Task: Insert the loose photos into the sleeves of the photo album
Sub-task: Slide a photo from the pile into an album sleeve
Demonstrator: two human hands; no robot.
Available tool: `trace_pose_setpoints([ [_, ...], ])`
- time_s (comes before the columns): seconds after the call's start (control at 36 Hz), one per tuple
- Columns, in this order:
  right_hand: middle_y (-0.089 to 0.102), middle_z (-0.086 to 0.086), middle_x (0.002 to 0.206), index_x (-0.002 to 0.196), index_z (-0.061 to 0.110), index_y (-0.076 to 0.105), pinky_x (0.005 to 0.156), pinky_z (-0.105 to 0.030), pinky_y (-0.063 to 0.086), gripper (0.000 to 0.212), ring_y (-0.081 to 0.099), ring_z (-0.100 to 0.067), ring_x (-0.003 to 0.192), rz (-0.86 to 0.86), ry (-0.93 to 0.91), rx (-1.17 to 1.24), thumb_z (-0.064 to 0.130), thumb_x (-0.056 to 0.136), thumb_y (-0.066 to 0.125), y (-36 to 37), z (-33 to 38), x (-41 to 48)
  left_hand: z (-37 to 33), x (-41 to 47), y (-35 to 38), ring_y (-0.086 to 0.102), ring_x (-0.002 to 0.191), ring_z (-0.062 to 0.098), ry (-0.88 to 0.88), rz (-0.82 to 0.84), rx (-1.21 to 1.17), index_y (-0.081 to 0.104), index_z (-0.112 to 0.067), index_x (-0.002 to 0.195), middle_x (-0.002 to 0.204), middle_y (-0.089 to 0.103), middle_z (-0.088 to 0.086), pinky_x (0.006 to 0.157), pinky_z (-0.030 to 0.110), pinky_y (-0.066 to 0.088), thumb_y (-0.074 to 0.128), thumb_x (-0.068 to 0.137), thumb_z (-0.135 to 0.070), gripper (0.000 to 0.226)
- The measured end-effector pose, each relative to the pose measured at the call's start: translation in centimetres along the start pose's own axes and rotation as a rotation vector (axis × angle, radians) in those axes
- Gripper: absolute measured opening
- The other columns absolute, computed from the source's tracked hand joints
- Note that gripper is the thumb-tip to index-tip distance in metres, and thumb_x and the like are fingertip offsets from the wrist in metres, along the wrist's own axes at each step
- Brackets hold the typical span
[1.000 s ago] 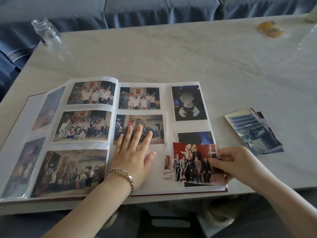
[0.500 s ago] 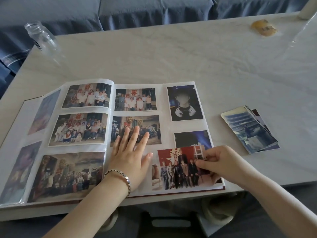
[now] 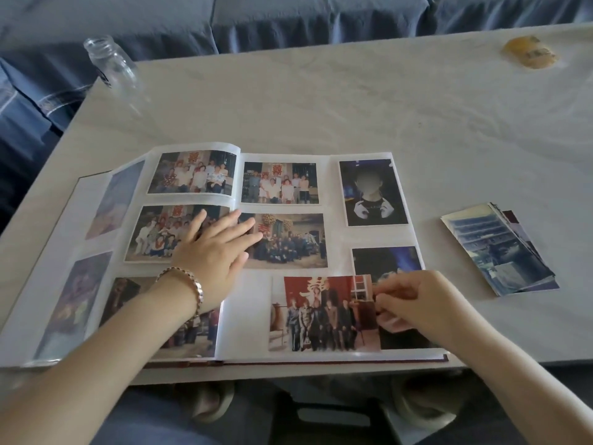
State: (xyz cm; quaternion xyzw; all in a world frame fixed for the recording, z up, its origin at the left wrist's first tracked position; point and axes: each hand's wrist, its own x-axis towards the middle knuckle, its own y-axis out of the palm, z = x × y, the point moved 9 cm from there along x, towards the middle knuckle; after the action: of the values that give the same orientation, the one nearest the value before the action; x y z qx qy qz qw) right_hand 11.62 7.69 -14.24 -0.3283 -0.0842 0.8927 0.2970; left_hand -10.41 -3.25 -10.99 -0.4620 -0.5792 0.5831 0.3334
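Tabletop (image 3: 353,101): pale marble; sofa (image 3: 288,17) behind.
Album (image 3: 245,316): open, near edge.
Left hand (image 3: 215,252): flat on it.
Right hand (image 3: 417,300): pinches photo (image 3: 321,313).

You have one view, from the camera on your head. It sits above the near edge of the bench (image 3: 353,107) and faces forward and down across it. It is close in: the open photo album (image 3: 330,187) fills the middle and lower left of the frame. Your forearms enter from the two bottom corners, the left hand (image 3: 215,252) lying flat on the pages and the right hand (image 3: 414,300) pinching a loose photo (image 3: 321,316) at the album's near right corner. The wide lens bows the bench edges and reaches the far side, where a blue sofa (image 3: 288,20) runs along the top. A dim strip below the bench's near edge shows at the bottom.
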Motion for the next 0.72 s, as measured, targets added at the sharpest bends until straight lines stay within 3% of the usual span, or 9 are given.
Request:
trace_pose_setpoints([
  [0.11, 0.067, 0.003, 0.079, 0.087, 0.018, 0.064, 0.063, -0.025, 0.058, 0.010, 0.070, -0.012, 0.069, 0.017, -0.007, -0.042, 0.009, 0.084, 0.063, 1.0, 0.2, 0.2, 0.1, -0.2, -0.1, 0.007, 0.136, -0.001, 0.033, -0.098, -0.063, 0.049, -0.030, 0.134, 0.147, 0.035, -0.012, 0.109, 0.030, -0.018, 0.020, 0.088, -0.031, 0.055],
  [0.25, 0.069, 0.004, 0.080, 0.088, 0.017, 0.066, 0.063, -0.021, 0.057, 0.008, 0.070, -0.011, 0.069, -0.007, -0.010, -0.024, 0.011, 0.083, 0.065, 2.2, 0.7, 0.4, 0.1, -0.4, -0.3, 0.032, 0.138, 0.017, 0.066, -0.169, -0.089, 0.061, -0.023, 0.124, 0.138, 0.051, -0.003, 0.111, 0.032, -0.009, 0.020, 0.091, -0.031, 0.054],
  [0.36, 0.071, 0.005, 0.075, 0.091, 0.011, 0.070, 0.061, -0.018, 0.056, 0.009, 0.070, -0.009, 0.068, 0.051, -0.011, 0.040, 0.008, 0.084, 0.065, 4.0, 1.2, 0.4, 0.0, -0.5, -0.5, 0.026, 0.141, 0.016, 0.047, -0.177, -0.111, 0.059, -0.023, 0.127, 0.141, 0.047, -0.005, 0.112, 0.036, -0.009, 0.026, 0.090, -0.025, 0.049],
  [0.5, 0.072, -0.002, 0.079, 0.084, 0.015, 0.068, 0.070, -0.025, 0.058, 0.012, 0.071, -0.014, 0.073, 0.154, 0.097, 0.131, 0.005, 0.086, 0.062, 5.0, 1.4, 0.5, 0.1, -0.5, -0.4, 0.018, 0.143, 0.011, 0.033, -0.166, -0.111, 0.053, -0.027, 0.132, 0.145, 0.040, -0.010, 0.111, 0.031, -0.016, 0.020, 0.089, -0.029, 0.054],
  [0.58, 0.073, -0.010, 0.082, 0.096, 0.010, 0.062, 0.072, -0.030, 0.058, 0.010, 0.071, -0.020, 0.077, 0.208, 0.202, 0.278, 0.006, 0.087, 0.061, 5.1, 1.4, 0.2, 0.1, -0.4, -0.5, 0.020, 0.142, 0.012, 0.029, -0.179, -0.121, 0.055, -0.027, 0.130, 0.144, 0.042, -0.009, 0.111, 0.032, -0.014, 0.022, 0.089, -0.028, 0.053],
  [0.72, 0.070, -0.004, 0.076, 0.089, 0.013, 0.060, 0.057, -0.022, 0.056, 0.015, 0.070, -0.014, 0.066, 0.048, 0.141, 0.178, 0.016, 0.079, 0.071, 3.8, 1.8, 0.8, 0.1, -0.4, -0.4, 0.020, 0.142, 0.010, 0.018, -0.176, -0.126, 0.054, -0.028, 0.131, 0.144, 0.041, -0.011, 0.112, 0.033, -0.013, 0.021, 0.088, -0.029, 0.054],
])
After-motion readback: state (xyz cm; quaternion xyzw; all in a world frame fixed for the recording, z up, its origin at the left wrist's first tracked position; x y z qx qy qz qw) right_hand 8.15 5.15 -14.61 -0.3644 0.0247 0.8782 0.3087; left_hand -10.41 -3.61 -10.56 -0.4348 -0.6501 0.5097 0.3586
